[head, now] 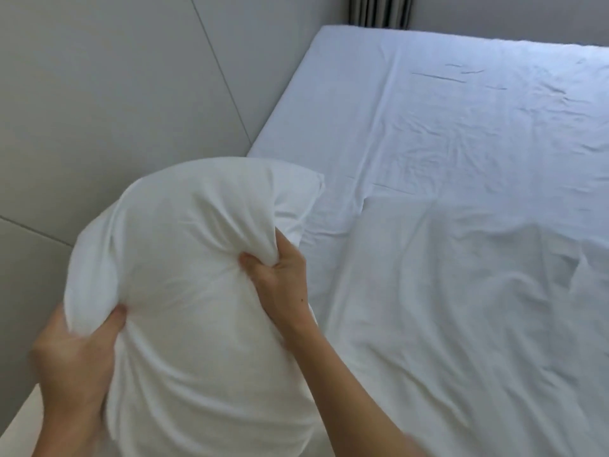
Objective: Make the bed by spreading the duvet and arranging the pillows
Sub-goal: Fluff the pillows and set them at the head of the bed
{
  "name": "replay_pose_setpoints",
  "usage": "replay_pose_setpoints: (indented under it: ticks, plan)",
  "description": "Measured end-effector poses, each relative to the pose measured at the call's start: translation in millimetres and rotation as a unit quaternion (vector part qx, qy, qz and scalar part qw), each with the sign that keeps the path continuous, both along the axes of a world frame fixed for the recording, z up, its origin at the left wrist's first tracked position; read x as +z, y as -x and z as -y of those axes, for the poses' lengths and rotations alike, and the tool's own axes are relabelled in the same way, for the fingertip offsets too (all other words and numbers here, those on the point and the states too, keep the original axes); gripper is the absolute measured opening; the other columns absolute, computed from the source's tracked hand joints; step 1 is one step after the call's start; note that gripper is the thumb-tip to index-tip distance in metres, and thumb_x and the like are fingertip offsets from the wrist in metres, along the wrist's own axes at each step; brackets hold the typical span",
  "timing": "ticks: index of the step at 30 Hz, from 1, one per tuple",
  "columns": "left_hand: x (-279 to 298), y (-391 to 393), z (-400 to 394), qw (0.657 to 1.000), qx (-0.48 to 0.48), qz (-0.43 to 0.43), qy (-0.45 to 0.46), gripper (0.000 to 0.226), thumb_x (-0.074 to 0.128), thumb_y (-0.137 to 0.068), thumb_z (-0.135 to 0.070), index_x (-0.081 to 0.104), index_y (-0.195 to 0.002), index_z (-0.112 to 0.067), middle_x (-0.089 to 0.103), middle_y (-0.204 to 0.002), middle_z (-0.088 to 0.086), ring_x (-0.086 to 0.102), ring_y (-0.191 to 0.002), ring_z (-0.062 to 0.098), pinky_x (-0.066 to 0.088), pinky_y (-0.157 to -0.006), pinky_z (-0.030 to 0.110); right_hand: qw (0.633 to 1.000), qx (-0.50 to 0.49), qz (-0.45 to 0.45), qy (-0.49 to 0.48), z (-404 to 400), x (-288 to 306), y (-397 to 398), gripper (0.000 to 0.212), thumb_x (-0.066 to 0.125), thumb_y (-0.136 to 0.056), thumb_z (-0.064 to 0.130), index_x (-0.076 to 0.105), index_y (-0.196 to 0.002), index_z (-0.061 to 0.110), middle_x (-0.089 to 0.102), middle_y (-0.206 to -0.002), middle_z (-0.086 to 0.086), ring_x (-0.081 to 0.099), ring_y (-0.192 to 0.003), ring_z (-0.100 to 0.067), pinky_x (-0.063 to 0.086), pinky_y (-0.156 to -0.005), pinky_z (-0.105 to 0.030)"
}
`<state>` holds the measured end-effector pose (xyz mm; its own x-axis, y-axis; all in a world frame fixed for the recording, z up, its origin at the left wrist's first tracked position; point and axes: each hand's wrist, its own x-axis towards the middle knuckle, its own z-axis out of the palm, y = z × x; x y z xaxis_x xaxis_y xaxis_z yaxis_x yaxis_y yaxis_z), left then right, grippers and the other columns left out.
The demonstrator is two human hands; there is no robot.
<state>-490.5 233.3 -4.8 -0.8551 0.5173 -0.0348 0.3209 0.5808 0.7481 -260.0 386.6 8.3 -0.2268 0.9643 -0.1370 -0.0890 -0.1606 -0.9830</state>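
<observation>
A plump white pillow (194,258) is held up in front of me at the lower left, above the head end of the bed. My left hand (75,357) grips a bunched fold at its left edge. My right hand (280,278) grips a fistful of fabric on its right side. The white duvet (478,308) lies spread and wrinkled over the right and lower part of the bed. Beyond the duvet's top edge the fitted sheet (379,94) shows bare up to the far corner.
A grey padded headboard wall (115,94) runs along the bed's left side. Dark striped curtains (379,9) hang behind the far corner. A pale surface (19,420) shows at the bottom left edge.
</observation>
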Motion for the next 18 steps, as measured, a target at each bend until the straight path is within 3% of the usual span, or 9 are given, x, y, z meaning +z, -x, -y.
replay_pose_setpoints:
  ticks: [2, 6, 13, 16, 18]
  plan:
    - [80.8, -67.5, -1.3, 0.998, 0.011, -0.025, -0.048, 0.047, 0.077, -0.077, -0.038, 0.058, -0.118, -0.026, 0.065, -0.109, -0.008, 0.063, -0.098, 0.019, 0.050, -0.087, 0.042, 1.000, -0.001, -0.009, -0.020, 17.7, 46.3, -26.2, 0.044, 0.068, -0.078, 0.007, 0.065, -0.121, 0.017, 0.072, -0.107, 0.006, 0.066, -0.098, -0.006, 0.053, -0.091, -0.034]
    - [165.5, -135.2, 13.1, 0.990, -0.031, -0.051, -0.124, 0.038, 0.075, -0.080, -0.011, 0.062, -0.115, -0.012, 0.061, -0.104, -0.002, 0.057, -0.093, 0.018, 0.044, -0.084, 0.034, 0.997, -0.021, -0.021, -0.071, 39.4, 134.1, -92.9, 0.043, 0.068, -0.077, 0.006, 0.066, -0.119, 0.017, 0.072, -0.105, 0.007, 0.067, -0.097, -0.006, 0.053, -0.089, -0.028]
    - [250.3, -285.0, 40.8, 0.974, -0.125, -0.039, -0.186, 0.039, 0.073, -0.080, -0.008, 0.063, -0.117, -0.012, 0.064, -0.104, -0.004, 0.059, -0.094, 0.016, 0.046, -0.079, 0.015, 0.992, -0.070, 0.006, -0.107, 85.9, 224.4, -265.5, 0.032, 0.071, -0.070, 0.015, 0.068, -0.099, 0.029, 0.074, -0.088, 0.015, 0.069, -0.086, -0.008, 0.054, -0.079, -0.026]
    - [258.1, -367.4, 49.9, 0.967, -0.172, 0.008, -0.186, 0.044, 0.074, -0.079, -0.009, 0.062, -0.121, -0.012, 0.067, -0.112, 0.000, 0.062, -0.101, 0.018, 0.048, -0.092, 0.030, 0.986, -0.120, 0.034, -0.111, 107.9, 236.9, -359.8, 0.031, 0.072, -0.068, 0.016, 0.069, -0.097, 0.026, 0.074, -0.085, 0.015, 0.068, -0.082, -0.006, 0.054, -0.075, -0.024]
    - [257.4, -424.5, 52.8, 0.957, -0.210, 0.043, -0.197, 0.046, 0.074, -0.078, -0.011, 0.062, -0.122, -0.013, 0.066, -0.113, -0.003, 0.061, -0.102, 0.011, 0.047, -0.091, 0.026, 0.980, -0.155, 0.050, -0.112, 120.8, 237.3, -423.9, 0.030, 0.074, -0.068, 0.015, 0.070, -0.095, 0.026, 0.074, -0.085, 0.012, 0.068, -0.081, -0.009, 0.055, -0.077, -0.029]
